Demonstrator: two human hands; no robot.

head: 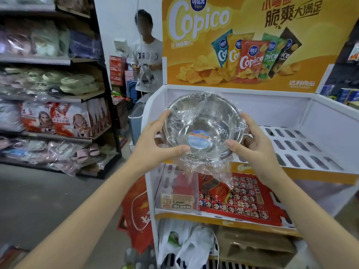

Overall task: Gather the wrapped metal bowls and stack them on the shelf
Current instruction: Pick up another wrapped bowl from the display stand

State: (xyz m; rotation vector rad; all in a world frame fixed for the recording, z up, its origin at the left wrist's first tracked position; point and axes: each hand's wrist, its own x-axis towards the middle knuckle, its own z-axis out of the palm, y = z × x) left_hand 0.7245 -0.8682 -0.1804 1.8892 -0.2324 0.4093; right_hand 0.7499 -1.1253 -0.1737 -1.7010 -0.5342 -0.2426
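A shiny metal bowl (202,113) wrapped in clear plastic film, with a round blue label at its bottom, is tilted toward me in front of the display stand. My left hand (155,140) grips its left rim and my right hand (250,144) grips its right rim. Loose film hangs down below the bowl. Behind and to the right lies the white top shelf (303,148) of the stand, with rows of oval slots, nothing standing on it.
An orange chips sign (242,39) rises behind the shelf. The lower shelf (233,195) holds red cartons and a clear box; bags and a cardboard box sit below. Racks of packaged goods (54,94) line the left. A person (147,55) stands behind the stand.
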